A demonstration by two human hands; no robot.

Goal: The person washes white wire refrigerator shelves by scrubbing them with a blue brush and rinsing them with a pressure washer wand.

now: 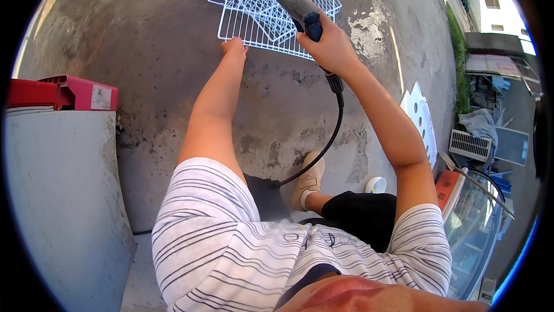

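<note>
Several white wire racks [259,9] lie stacked on the concrete ground in front of me. My left hand [234,46] rests on the near edge of the top rack, fingers curled over the wire. My right hand [330,46] grips the handle of a dark grey and blue power tool [294,7], whose nose points out over the racks. Its black cord [333,121] hangs from below my right hand down toward my legs.
A grey concrete block [63,185] stands at my left with a red box [63,94] on top. A white perforated panel [420,117], a small white cup [375,184], an orange-red case [447,188] and glass-fronted equipment [473,225] lie at my right. My shoe [308,180] is on the ground.
</note>
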